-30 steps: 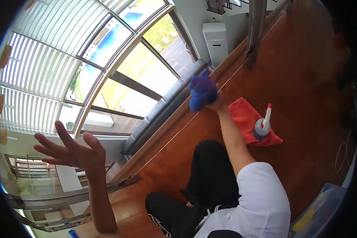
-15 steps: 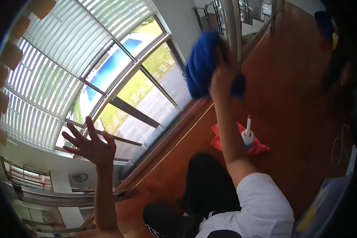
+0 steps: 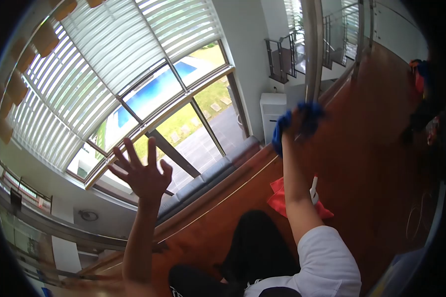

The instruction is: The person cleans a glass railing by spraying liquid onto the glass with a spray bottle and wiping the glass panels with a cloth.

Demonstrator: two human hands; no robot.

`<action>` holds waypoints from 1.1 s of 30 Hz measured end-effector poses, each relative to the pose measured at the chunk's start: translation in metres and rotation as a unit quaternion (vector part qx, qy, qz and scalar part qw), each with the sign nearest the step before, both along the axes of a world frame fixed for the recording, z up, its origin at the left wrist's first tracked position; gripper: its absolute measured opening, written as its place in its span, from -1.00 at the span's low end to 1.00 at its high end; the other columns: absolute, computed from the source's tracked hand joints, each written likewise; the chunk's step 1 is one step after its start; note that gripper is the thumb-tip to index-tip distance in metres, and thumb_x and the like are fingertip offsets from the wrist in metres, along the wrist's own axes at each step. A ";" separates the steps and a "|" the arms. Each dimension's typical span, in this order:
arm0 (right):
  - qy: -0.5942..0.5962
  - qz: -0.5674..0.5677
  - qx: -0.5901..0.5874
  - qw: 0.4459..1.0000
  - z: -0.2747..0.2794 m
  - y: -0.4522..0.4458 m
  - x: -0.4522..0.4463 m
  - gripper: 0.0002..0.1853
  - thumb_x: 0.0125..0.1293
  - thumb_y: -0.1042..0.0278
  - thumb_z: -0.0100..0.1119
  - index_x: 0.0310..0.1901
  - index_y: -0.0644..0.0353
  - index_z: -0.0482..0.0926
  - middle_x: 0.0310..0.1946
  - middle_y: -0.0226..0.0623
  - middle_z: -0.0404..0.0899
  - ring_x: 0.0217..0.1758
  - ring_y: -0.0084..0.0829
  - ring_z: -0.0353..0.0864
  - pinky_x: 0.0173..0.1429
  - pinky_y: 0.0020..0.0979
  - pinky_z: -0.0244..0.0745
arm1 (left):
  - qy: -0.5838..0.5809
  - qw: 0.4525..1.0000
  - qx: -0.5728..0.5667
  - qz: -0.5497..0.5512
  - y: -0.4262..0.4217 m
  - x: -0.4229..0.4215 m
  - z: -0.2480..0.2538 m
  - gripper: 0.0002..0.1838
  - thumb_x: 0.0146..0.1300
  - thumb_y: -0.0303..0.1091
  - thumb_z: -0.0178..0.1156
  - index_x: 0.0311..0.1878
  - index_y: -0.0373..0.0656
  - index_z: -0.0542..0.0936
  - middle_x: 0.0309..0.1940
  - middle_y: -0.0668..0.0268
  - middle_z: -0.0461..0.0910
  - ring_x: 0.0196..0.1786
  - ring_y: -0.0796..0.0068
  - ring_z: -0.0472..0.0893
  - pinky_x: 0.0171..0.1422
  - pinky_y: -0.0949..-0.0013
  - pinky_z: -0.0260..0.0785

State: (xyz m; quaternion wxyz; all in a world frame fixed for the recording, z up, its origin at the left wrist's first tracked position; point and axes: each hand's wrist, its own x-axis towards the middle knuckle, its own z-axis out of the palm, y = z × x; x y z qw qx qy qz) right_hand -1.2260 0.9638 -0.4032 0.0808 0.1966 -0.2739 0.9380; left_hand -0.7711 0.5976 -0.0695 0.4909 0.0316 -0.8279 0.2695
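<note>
Your right hand (image 3: 293, 126) is closed on a blue cloth (image 3: 309, 120) at the end of your outstretched arm. The cloth is bunched and shows on both sides of the hand; blur hides the single fingers, so you cannot tell how tight the hold is. From this view it appears in front of the long edge of the wooden floor (image 3: 371, 163), near the foot of the metal post (image 3: 311, 54).

Your left hand (image 3: 147, 179) is raised and wide open, fingers spread apart, with nothing in it. Behind it you see the window (image 3: 181, 128); whether the palm touches any glass, you cannot tell.

On the floor, in from that long edge, lies a red cloth (image 3: 277, 196), with a spray bottle (image 3: 314, 187) at it. Your right forearm (image 3: 295, 180) covers part of both. Your bent knee (image 3: 256, 232) is just beside them.
</note>
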 end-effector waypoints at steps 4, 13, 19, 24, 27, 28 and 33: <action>-0.390 -0.402 0.373 0.740 0.154 -0.064 0.187 -0.55 0.36 0.08 -0.21 0.18 0.12 0.36 0.06 0.00 0.49 0.11 0.03 0.46 0.13 -0.11 0.34 | -0.003 1.000 0.003 0.001 0.002 0.001 -0.006 -0.35 0.09 -0.08 -0.02 0.34 0.22 0.27 0.44 -0.03 -0.05 0.47 -0.22 -0.15 0.36 -0.42 -0.50; 0.125 -0.714 0.324 0.608 0.428 -0.190 0.277 -0.60 0.27 0.19 0.08 0.12 0.09 0.47 -0.24 -0.32 0.59 -0.35 -0.36 0.57 -0.42 -0.33 0.48 | 0.019 0.999 -0.001 -0.037 0.008 0.005 -0.012 -0.33 0.09 -0.14 -0.03 0.37 0.20 0.24 0.44 0.02 -0.03 0.49 -0.11 -0.13 0.41 -0.34 -0.55; 0.534 -0.623 0.278 0.499 0.504 -0.243 0.373 -0.55 -0.04 0.31 0.21 -0.01 -0.17 0.56 0.03 -0.50 0.53 -0.29 -0.44 0.52 -0.34 -0.41 0.54 | 0.054 0.970 0.112 -0.207 0.022 0.031 -0.007 -0.42 0.02 -0.33 0.10 0.21 -0.02 0.34 0.33 -0.04 0.15 0.44 -0.07 0.05 0.43 -0.29 -0.48; 0.382 -0.578 0.609 0.386 0.562 -0.144 0.270 -0.72 0.08 0.27 0.10 -0.16 0.13 0.58 -0.21 -0.16 0.58 -0.10 -0.17 0.56 -0.03 -0.15 0.46 | -0.003 0.977 0.095 -0.189 0.011 0.090 -0.032 -0.49 0.01 -0.36 0.09 0.13 0.00 0.41 0.28 0.10 0.25 0.41 -0.01 0.12 0.43 -0.32 -0.40; 0.205 -0.624 0.463 0.595 0.568 -0.050 0.149 -0.75 0.14 0.20 0.14 -0.18 0.10 0.50 -0.31 -0.15 0.58 -0.20 -0.14 0.59 -0.14 -0.14 0.46 | 0.004 0.976 0.123 -0.177 -0.002 0.118 -0.044 -0.53 0.02 -0.37 0.08 0.09 -0.02 0.43 0.26 0.12 0.27 0.41 0.00 0.13 0.43 -0.32 -0.38; 0.217 -0.624 0.456 0.597 0.555 -0.020 0.138 -0.69 0.15 0.18 0.12 -0.12 0.16 0.51 -0.19 -0.11 0.55 -0.10 -0.10 0.55 -0.05 -0.15 0.44 | 0.010 0.976 0.138 -0.170 -0.002 0.125 -0.043 -0.56 0.02 -0.36 0.09 0.06 -0.09 0.44 0.24 0.12 0.29 0.40 0.01 0.13 0.43 -0.32 -0.39; 0.057 -0.611 0.434 0.659 0.466 -0.062 0.172 -0.46 0.23 0.12 0.07 0.14 0.34 0.33 0.07 0.03 0.44 0.12 -0.07 0.45 0.19 -0.21 0.38 | -0.049 0.854 0.338 -0.393 0.017 0.102 -0.033 -0.74 0.18 -0.47 0.09 -0.05 -0.26 0.46 -0.06 0.04 0.50 0.01 0.09 0.51 0.07 0.16 0.38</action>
